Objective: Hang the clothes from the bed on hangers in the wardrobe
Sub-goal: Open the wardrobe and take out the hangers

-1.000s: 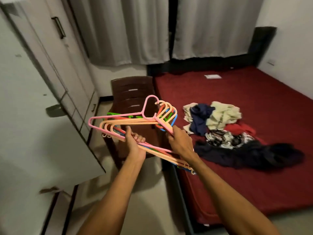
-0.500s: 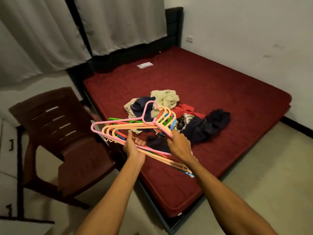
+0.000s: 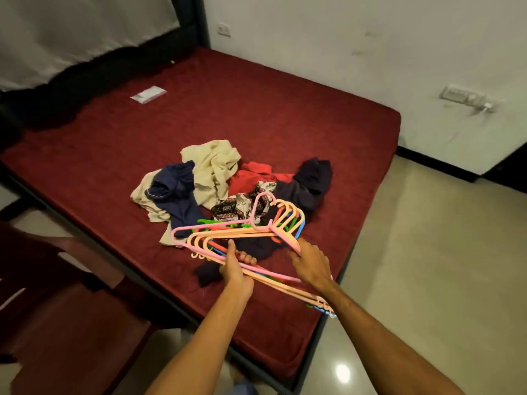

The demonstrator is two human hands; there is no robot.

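Note:
A bundle of plastic hangers [image 3: 228,233], pink, peach, green and blue, hovers just above the near side of the red bed [image 3: 285,115]. My left hand [image 3: 236,269] grips their bottom bars from below. My right hand [image 3: 312,265] holds the sloping right arms of the bundle. Behind the hangers lies the clothes pile: a cream garment [image 3: 212,163], a navy one [image 3: 176,192], a red one [image 3: 255,175], a black-and-white patterned one [image 3: 238,206] and a dark one [image 3: 312,181]. More dark cloth lies under the hangers. The wardrobe is out of view.
A dark brown plastic chair [image 3: 57,315] stands at the lower left beside the bed. A small white paper [image 3: 148,94] lies far back on the mattress. Pale tiled floor [image 3: 427,252] runs along the bed's right side, with a wall behind.
The view swung right, away from the wardrobe and chair, onto the bed. Both hands carried the hanger bundle over the mattress, close to the clothes pile.

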